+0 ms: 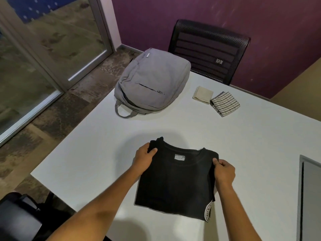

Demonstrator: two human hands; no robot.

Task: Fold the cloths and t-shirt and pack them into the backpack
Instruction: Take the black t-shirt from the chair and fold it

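From the head view, the black t-shirt (175,181) lies folded at lower centre of the frame, collar pointing up-frame toward the grey backpack (151,84) at upper centre. The left hand (144,159) pinches its upper-left corner, the right hand (224,173) its upper-right edge. Two folded cloths (215,101) lie well apart, right of the backpack.

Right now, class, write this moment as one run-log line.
step: folding t-shirt | left hand: grips shoulder | right hand: grips other shoulder | cloths: folded, beside backpack | packed: not yet

Both hands are gripping a folded black cotton t-shirt (175,185) on the white table (251,136): left hand (145,158) pinching one shoulder, right hand (224,172) the other.
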